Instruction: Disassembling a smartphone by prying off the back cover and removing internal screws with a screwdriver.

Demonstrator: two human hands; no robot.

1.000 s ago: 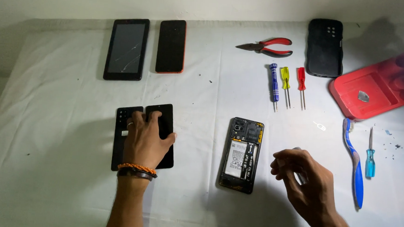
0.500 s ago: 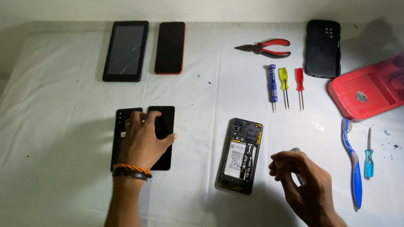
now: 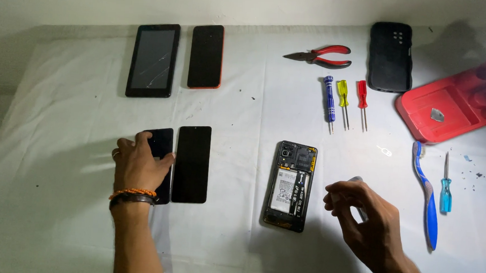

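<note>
Your left hand (image 3: 137, 166) lies flat, fingers spread, on the black back cover (image 3: 162, 148) beside the black phone (image 3: 191, 163). Your right hand (image 3: 364, 220) pinches a small grey tool (image 3: 357, 180) near the opened phone (image 3: 291, 185).

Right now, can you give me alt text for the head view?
The left hand rests on a black back cover beside a black phone; the right hand pinches a small tool beside an opened phone on a white cloth.
</note>
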